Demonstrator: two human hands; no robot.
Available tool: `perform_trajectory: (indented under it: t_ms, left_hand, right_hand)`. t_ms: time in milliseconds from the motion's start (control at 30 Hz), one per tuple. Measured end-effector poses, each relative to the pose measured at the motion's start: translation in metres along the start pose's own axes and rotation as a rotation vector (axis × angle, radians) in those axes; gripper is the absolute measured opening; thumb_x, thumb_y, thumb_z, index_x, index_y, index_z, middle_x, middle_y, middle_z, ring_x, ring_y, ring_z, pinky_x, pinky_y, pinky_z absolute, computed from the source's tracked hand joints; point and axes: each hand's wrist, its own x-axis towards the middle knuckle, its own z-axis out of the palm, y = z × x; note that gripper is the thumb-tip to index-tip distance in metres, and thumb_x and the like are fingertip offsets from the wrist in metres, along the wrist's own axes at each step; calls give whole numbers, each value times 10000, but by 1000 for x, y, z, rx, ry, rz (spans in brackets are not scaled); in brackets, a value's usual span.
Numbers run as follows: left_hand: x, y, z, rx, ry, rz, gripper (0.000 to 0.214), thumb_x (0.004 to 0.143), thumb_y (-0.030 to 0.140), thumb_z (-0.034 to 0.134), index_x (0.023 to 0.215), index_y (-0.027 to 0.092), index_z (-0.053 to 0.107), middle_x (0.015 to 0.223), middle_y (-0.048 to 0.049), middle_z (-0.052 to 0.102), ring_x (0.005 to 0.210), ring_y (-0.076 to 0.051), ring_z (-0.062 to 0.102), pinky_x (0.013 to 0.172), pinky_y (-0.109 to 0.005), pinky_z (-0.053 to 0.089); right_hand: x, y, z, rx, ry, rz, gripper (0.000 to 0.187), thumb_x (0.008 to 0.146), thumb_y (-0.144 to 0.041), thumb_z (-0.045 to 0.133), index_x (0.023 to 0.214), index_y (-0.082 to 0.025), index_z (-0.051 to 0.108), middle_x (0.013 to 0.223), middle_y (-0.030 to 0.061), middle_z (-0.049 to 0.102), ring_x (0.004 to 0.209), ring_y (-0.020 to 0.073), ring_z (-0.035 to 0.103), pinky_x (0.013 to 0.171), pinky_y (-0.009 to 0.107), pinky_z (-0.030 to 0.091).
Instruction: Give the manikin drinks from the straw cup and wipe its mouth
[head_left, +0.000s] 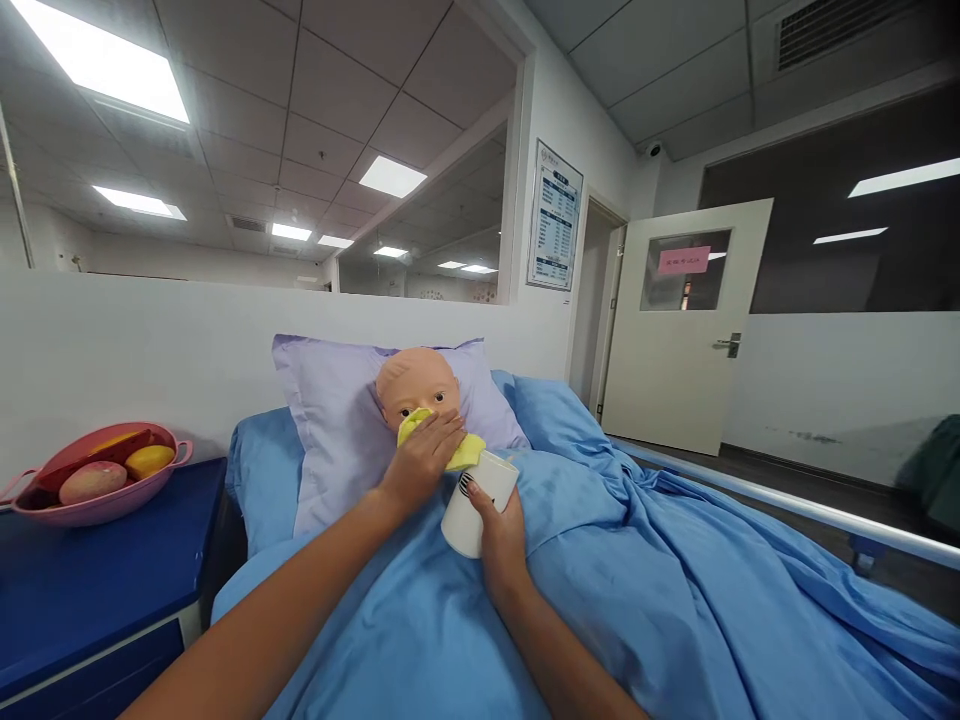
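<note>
A doll-like mannequin head (417,376) rests against a lilac pillow (334,420). My left hand (424,455) presses a yellow cloth (466,453) over the lower part of its face, covering the mouth. The cloth's loose end hangs out to the right, by the rim of a white cup (461,518) with a black print. My right hand (502,530) is wrapped around that cup, which tilts a little to the right just below the mannequin's chin. What the cup contains cannot be seen.
Blue bedding (600,560) covers the bed, with a side rail (787,515) along the right. At the left, a blue bedside cabinet (97,580) bears a pink basket (105,508) of fruit. An open door (675,370) stands beyond the bed.
</note>
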Motion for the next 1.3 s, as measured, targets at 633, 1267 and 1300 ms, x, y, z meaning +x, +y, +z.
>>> perform_trajectory:
  t_ms: [633, 1267, 1300]
  left_hand:
    - [-66, 44, -37, -726, 34, -1100, 392, 857, 214, 578, 1245, 217, 636, 1269, -76, 675, 1214, -284, 599, 1095, -496, 427]
    - [-123, 63, -31, -1878, 808, -1749, 598, 960, 391, 486, 1481, 118, 374, 1180, -178, 695, 1094, -306, 662, 1080, -478, 448]
    - [-125, 63, -31, -1883, 804, -1743, 596, 959, 389, 490, 1478, 115, 380, 1191, -178, 689, 1100, -303, 660, 1083, -471, 447]
  right_hand:
    - [-4, -7, 1, -133, -5, -1, 652, 597, -498, 828, 1100, -184, 556, 909, 43, 687, 770, 223, 654, 672, 355, 548]
    - [-16, -8, 4, -206, -399, 45, 615, 628, -423, 830, 1149, -196, 595, 966, 48, 710, 836, 229, 651, 733, 347, 528]
    - [-16, -7, 4, -218, -397, 50, 616, 630, -421, 831, 1151, -198, 591, 969, 47, 707, 841, 229, 649, 736, 346, 529]
